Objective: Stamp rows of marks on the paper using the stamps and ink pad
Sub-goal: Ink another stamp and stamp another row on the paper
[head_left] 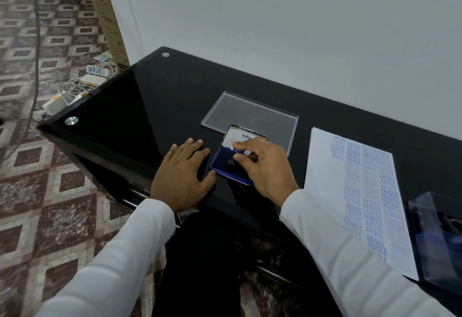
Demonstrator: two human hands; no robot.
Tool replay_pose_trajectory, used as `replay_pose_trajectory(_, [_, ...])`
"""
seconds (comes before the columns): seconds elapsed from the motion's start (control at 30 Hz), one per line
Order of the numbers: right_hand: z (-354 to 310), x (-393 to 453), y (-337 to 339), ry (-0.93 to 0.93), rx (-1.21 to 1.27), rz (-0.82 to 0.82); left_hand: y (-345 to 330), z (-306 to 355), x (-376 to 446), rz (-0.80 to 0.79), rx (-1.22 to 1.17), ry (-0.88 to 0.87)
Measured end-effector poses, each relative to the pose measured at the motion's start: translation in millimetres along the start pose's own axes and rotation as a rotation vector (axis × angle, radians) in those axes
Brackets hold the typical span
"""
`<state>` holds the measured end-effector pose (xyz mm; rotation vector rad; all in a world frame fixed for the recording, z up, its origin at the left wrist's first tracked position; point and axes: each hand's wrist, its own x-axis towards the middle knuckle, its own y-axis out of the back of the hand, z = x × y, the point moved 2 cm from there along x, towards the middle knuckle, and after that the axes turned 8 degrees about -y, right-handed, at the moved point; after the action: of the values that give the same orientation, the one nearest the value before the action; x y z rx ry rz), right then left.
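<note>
Right hand pinching stamp on ink pad, apparently loading ink.
Left hand flat, fingers spread, steadying beside pad; paper waits right.

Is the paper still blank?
No, the paper already carries many blue marks reading SAMPLE, FRAGILE and AIR MAIL down its length.

The right hand hides most of the stamp; the clear box, perhaps holding more stamps, is cut off at the right edge
</note>
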<state>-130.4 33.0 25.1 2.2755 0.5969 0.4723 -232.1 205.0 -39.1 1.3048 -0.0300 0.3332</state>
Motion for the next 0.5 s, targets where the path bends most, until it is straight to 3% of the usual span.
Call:
replay_pose_trajectory(0.27, [0.2,-4.1,15.9,-0.032,0.078,0.061,17.0,8.0,0.4,0.066,-0.118,-0.015])
replay_pose_trajectory(0.5, [15.0,-16.2,47.3,-0.047,0.09,0.139,23.2,52.3,15.2,0.075,-0.152,-0.052])
